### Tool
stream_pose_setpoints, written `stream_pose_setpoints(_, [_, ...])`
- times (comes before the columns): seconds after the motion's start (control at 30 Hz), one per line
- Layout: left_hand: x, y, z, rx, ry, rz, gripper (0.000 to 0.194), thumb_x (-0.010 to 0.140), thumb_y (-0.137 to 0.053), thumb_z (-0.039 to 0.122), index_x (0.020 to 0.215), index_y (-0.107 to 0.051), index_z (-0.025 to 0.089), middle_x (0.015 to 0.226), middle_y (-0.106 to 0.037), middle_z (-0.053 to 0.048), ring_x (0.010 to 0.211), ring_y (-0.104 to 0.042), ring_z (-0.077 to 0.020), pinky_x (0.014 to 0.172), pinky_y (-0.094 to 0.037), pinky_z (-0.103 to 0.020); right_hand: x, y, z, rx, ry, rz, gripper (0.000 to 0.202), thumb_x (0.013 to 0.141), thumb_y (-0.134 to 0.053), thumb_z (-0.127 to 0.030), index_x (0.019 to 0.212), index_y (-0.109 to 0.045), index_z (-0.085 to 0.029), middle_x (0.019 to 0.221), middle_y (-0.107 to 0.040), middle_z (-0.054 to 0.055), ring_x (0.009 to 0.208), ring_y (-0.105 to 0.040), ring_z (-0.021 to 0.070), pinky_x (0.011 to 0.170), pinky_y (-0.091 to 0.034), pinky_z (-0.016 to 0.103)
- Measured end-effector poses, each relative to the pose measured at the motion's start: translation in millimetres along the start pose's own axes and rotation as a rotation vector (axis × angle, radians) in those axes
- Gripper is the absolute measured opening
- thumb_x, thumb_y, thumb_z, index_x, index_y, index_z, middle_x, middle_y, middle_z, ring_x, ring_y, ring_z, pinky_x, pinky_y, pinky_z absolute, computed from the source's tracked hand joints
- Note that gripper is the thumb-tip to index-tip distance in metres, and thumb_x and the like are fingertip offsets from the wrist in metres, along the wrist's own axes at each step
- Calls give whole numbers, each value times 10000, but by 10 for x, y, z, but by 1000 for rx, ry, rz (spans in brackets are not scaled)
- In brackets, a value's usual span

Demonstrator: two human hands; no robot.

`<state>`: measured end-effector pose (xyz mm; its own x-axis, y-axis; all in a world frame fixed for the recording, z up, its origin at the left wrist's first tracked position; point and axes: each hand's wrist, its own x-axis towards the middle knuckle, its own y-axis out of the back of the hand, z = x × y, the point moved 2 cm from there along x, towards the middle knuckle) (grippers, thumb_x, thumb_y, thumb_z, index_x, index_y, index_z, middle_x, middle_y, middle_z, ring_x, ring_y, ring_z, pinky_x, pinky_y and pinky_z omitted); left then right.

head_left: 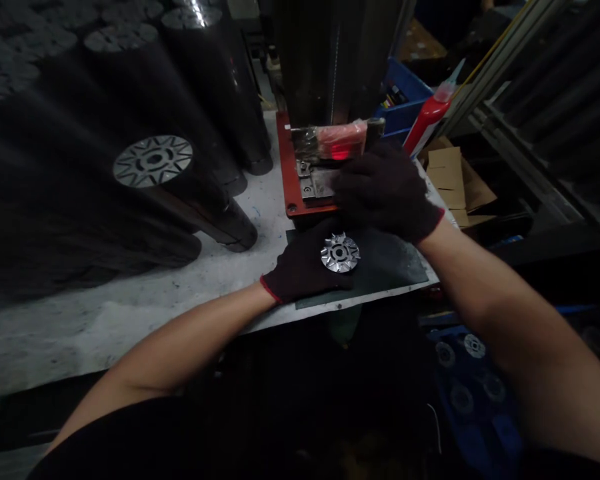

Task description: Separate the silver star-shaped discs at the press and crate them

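Note:
In a dark glove with a red cuff, my left hand [303, 267] is closed around a round slotted metal disc [340, 253] with pointed vanes on its rim. The disc is held face up over a dark green mat [393, 263]. My right hand [383, 190], gloved alike, lies at the metal fixture [316, 183] on the red machine base [291, 180]. Its fingers are curled, and whatever they grip is hidden by the glove and shadow. Behind the fixture runs a bar wrapped in clear and pinkish film [340, 139], with a red glow on it.
Tall dark cylinders [195, 207] with slotted end faces stand crowded on the left of the white worktop [180, 303]. At the right are a red bottle with a nozzle [427, 120], a blue bin [405, 110] and cardboard [447, 177]. Lower right, a blue tray [473, 427] holds round parts.

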<state>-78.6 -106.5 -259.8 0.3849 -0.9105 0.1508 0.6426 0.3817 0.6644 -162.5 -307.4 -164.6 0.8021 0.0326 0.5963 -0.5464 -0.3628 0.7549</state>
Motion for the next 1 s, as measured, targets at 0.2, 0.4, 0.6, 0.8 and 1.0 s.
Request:
stream_pose_setpoints(0.2, [23,-16,-3,-5,-22,39,1170,639,-1070,483,1649,-519,273,1565,-660,-101,1400,-666,-380,1212,-550,-510,-1070,-239,-415,195,-743,501,296,1072,-599,-471,1001,-769,-240,811,-685,39,737,-674,203,707,-584,359])
stream_pose_setpoints(0.4, [45,39,-55,-18,-39,-37,1149,704,-1021,528,1680,-481,255,1602,-632,-114,1439,-639,-392,1225,-546,-516,-1248,-308,-423,235,-769,299,271,1018,-594,-374,992,-820,-227,1036,-800,88,959,-738,241,901,-604,396])
stream_pose_setpoints(0.6, [34,-3,-83,-16,-66,-14,1099,736,-1004,515,1668,-489,243,1596,-641,-116,1405,-667,-377,1206,-567,-499,-1037,-435,-405,294,-762,91,360,1026,-579,-426,879,-847,-237,946,-844,44,929,-769,248,887,-577,377])
stream_pose_setpoints(0.8, [41,13,-29,12,-38,-20,1069,741,-994,468,1664,-499,252,1613,-628,-103,1421,-654,-382,1223,-553,-506,-1027,-451,-373,180,-743,41,437,1055,-506,-447,918,-863,-235,987,-853,72,985,-789,276,888,-571,389])
stream_pose_setpoints(1.0, [48,-4,-28,26,16,-30,1114,701,-1007,488,1670,-507,262,1622,-614,-115,1444,-636,-405,1256,-524,-533,-976,-428,-336,188,-705,23,423,1045,-514,-440,945,-862,-222,1032,-859,89,1015,-800,293,910,-571,402])
